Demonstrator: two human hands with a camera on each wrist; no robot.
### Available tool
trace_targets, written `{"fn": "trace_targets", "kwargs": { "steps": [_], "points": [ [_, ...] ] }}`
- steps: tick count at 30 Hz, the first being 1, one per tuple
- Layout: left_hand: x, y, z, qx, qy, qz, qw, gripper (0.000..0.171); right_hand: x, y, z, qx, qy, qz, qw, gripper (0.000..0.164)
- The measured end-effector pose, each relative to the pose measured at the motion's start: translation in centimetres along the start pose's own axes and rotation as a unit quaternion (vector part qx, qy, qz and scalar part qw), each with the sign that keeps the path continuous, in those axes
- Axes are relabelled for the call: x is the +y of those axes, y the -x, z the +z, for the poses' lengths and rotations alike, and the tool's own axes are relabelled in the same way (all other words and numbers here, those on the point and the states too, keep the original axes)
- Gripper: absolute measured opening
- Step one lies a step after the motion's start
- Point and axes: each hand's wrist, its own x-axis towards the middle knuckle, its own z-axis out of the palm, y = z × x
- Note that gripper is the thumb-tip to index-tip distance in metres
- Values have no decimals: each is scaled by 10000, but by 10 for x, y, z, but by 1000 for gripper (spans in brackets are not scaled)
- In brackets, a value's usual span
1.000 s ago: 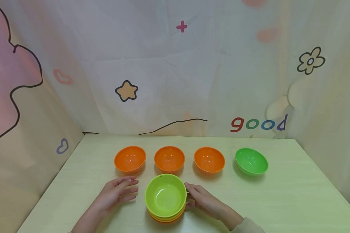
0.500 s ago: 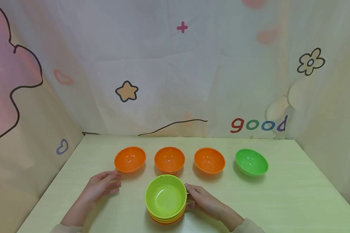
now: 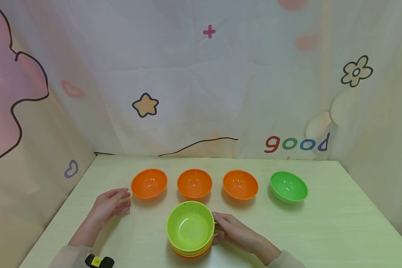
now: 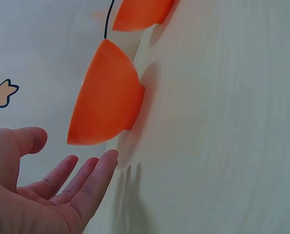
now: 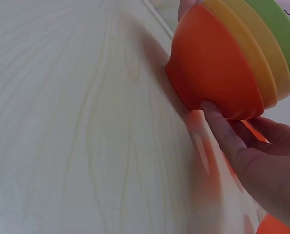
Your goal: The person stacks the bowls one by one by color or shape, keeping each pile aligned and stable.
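A stack of nested bowls (image 3: 190,227) stands at the front middle of the table, a yellow-green one on top, yellow ones beneath and orange at the bottom. My right hand (image 3: 236,232) rests against the stack's right side; in the right wrist view its fingers (image 5: 228,134) lie extended along the lower orange bowl (image 5: 213,63). Left of the leftmost orange bowl (image 3: 149,184), my left hand (image 3: 109,204) is held with nothing in it. The left wrist view shows its spread fingers and thumb beside that bowl (image 4: 108,97), close to the rim.
Behind the stack, two more orange bowls (image 3: 194,184) (image 3: 240,185) and a green bowl (image 3: 289,187) continue the row to the right. A printed cloth (image 3: 194,85) hangs behind the table (image 3: 335,223). A black and yellow device (image 3: 99,261) sits at my left sleeve.
My left hand has moved left and away from the stack, to the outer side of the leftmost orange bowl. The right hand and the bowls have stayed in place.
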Motion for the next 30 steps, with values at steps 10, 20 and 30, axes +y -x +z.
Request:
{"fn": "trace_targets", "kwargs": {
  "steps": [10,20,30],
  "points": [
    [11,-14,2,122,-285,10,9995,66,0,1,-1,-101,-11,-80,9999,63],
    [19,-26,5,70,-518,33,9986,65,1,1,-1,-137,-64,-104,9998,62],
    [27,-39,8,127,-929,-158,9955,60,0,1,1,-48,-55,-44,10000,63]
  ]
}}
